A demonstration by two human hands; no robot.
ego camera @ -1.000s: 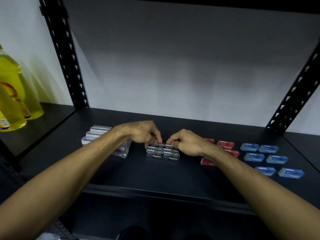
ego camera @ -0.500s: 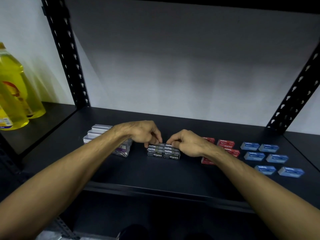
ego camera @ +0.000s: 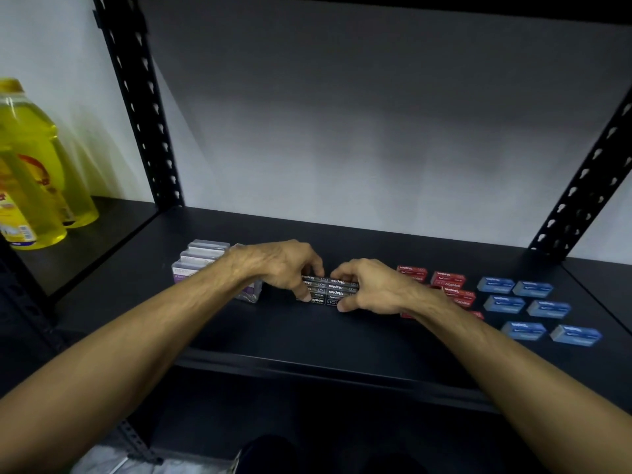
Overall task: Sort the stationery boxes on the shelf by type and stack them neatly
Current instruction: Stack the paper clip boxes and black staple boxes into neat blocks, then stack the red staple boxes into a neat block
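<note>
On the black shelf (ego camera: 239, 340), from left to right: yellow bottles (ego camera: 30, 172) stand in the adjoining bay, then clear-and-purple boxes (ego camera: 200, 260) sit just beside the black staple boxes (ego camera: 330, 290) at centre. The left hand (ego camera: 278, 265) pinches the left end of the black staple boxes with curled fingers, and the right hand (ego camera: 371, 285) grips their right end the same way. Red staple boxes (ego camera: 448, 280) lie near the right wrist, with blue boxes (ego camera: 525, 307) laid in two columns beyond them.
</note>
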